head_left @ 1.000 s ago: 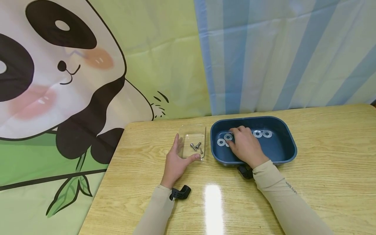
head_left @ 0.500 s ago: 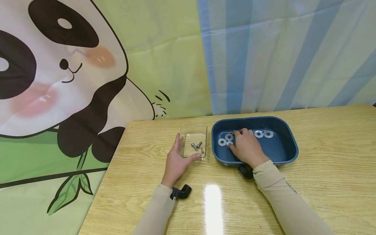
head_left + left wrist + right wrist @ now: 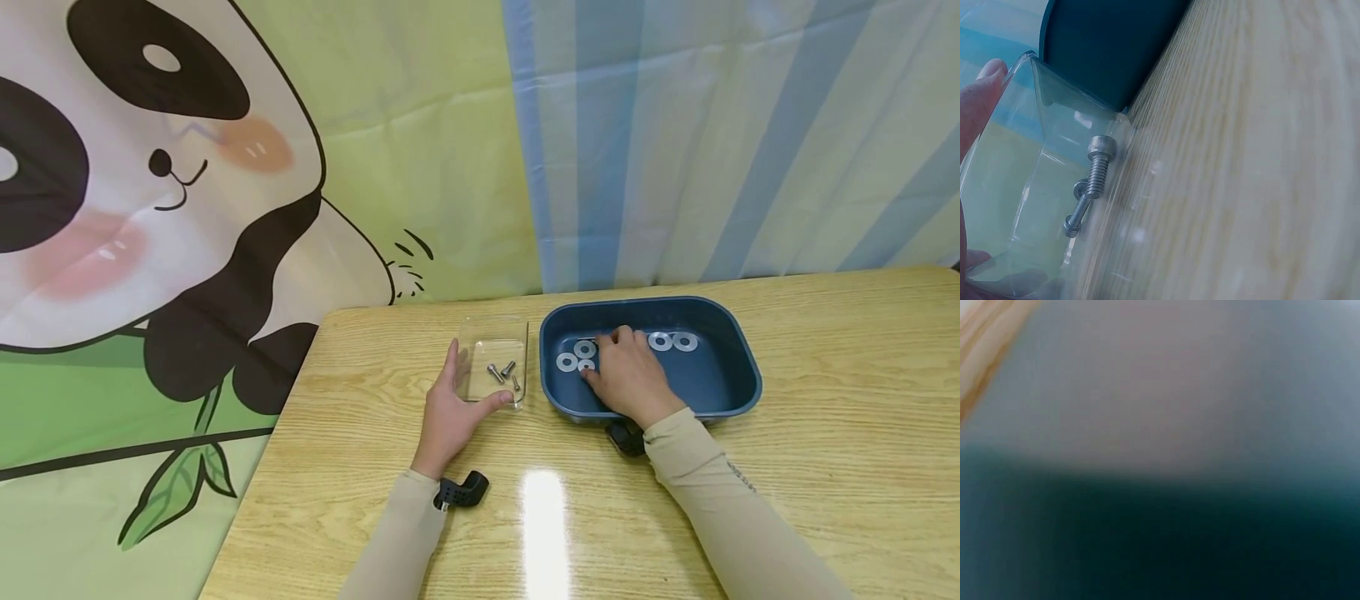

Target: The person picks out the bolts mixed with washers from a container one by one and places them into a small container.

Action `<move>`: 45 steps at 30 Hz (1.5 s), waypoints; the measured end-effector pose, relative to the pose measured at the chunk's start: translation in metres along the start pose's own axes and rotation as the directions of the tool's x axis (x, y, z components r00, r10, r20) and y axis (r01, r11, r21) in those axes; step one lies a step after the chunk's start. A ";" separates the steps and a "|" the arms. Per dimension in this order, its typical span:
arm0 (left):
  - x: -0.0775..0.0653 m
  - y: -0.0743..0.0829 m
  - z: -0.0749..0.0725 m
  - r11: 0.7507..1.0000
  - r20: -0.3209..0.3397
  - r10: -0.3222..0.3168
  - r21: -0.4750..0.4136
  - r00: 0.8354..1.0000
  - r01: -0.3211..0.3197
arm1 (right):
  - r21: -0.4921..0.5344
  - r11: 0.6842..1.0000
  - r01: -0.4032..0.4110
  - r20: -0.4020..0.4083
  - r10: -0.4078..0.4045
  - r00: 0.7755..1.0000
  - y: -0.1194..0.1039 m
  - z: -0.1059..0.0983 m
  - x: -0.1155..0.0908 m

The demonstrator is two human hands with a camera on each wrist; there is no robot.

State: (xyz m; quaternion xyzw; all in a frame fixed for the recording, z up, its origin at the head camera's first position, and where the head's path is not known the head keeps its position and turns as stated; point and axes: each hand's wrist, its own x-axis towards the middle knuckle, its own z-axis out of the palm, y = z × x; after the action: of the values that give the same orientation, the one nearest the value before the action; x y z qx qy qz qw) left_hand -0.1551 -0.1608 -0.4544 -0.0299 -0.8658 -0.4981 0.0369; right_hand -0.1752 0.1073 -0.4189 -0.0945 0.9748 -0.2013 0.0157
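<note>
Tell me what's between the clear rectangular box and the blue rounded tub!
Just a narrow strip of bare, light wooden tabletop between the clear box and blue tub, in the head view.

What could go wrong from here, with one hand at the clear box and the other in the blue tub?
1. The washers lie flat in the blue tub, so the right hand might struggle to lift one.
2. The clear box looks light; a nudge from the left hand could shift the screws.
3. The right wrist view is blurred, so a missed pinch may go unnoticed.
</note>
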 end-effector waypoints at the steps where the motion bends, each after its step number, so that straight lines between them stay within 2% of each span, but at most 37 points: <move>1: 0.000 0.000 0.000 1.000 0.000 -0.001 0.001 1.000 0.001 | -0.007 1.000 0.005 -0.003 -0.005 1.000 0.000 0.000 0.000; 8: 0.000 0.000 -0.001 1.000 0.003 0.000 -0.007 1.000 0.000 | -0.026 0.999 0.027 -0.013 -0.028 1.000 0.000 0.000 0.000; 18: 0.000 0.001 -0.001 1.000 0.001 -0.003 -0.005 1.000 0.003 | 0.022 1.000 0.011 -0.014 -0.011 1.000 0.000 0.000 0.001; 26: 0.000 0.002 -0.001 1.000 0.003 -0.013 -0.005 1.000 0.013 | 0.004 1.000 0.015 -0.003 -0.015 1.000 0.000 0.000 0.001; 33: 0.000 0.002 -0.001 1.000 -0.002 -0.012 0.004 1.000 0.012 | 0.038 0.999 0.003 0.012 -0.004 1.000 0.000 0.000 0.002; 38: 0.000 0.001 0.000 1.000 -0.001 -0.009 0.005 1.000 0.009 | 0.049 0.999 -0.009 -0.009 0.010 1.000 -0.001 0.000 0.001; 45: 0.001 0.000 0.000 1.000 -0.003 -0.011 0.016 1.000 0.011 | 0.012 1.000 -0.010 -0.004 0.010 1.000 -0.002 -0.001 0.001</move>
State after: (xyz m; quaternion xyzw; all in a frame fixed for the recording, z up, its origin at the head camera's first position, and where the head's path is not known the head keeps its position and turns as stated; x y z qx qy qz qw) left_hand -0.1558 -0.1609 -0.4544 -0.0241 -0.8699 -0.4913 0.0355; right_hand -0.1759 0.1053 -0.4175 -0.0889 0.9742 -0.2071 0.0151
